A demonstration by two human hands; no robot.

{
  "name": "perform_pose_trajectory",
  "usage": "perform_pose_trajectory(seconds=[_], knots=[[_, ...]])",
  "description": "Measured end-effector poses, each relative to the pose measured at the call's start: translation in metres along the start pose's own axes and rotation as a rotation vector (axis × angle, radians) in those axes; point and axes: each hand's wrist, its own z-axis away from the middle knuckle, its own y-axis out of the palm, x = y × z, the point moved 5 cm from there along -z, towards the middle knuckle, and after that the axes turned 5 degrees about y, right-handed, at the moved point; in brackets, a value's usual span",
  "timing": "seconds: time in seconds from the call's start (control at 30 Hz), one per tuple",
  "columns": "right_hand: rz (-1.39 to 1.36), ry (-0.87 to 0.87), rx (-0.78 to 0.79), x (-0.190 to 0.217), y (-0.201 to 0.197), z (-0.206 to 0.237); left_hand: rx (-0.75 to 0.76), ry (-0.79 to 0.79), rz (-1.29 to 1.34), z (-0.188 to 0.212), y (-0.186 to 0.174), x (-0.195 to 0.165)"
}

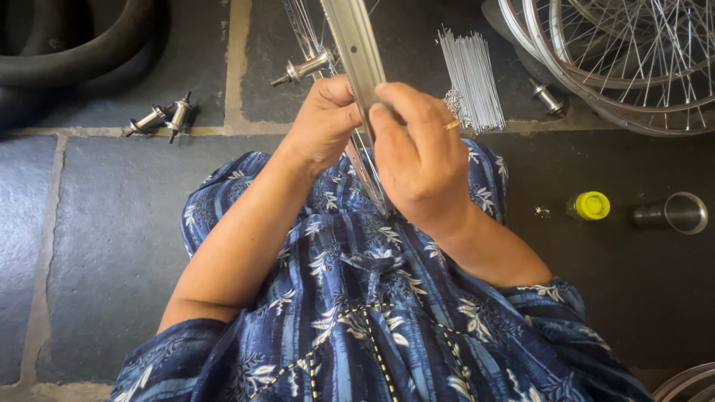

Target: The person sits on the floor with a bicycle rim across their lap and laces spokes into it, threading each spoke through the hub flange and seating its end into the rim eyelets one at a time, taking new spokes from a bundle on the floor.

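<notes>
While the bare metal wheel rim [356, 52] stood on edge over the person's lap, both hands clasped it from either side. The left hand [322, 123] wrapped its fingers around the rim's left face, and the right hand [418, 160] gripped the right face with the thumb laid along the metal. A wheel hub [304, 68] sat just left of the rim above the left hand. A bundle of loose spokes [471, 78] lay on the stone floor [97, 223] near the right hand. Farther out, two spare hubs [160, 117] rested at left, and a yellow-capped bottle [590, 206] beside a steel cup [679, 213] at right, below finished spoked wheels [618, 52].
</notes>
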Motion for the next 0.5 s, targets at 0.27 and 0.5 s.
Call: perform_pose_trajectory(seconds=[0.27,0.5], knots=[[-0.017,0.029,0.02,0.0,0.002,0.004,0.097,0.008,0.012,-0.003,0.006,-0.008],[-0.055,0.097,-0.022,-0.013,0.011,0.007,0.026,-0.065,0.073,-0.005,0.009,-0.001]])
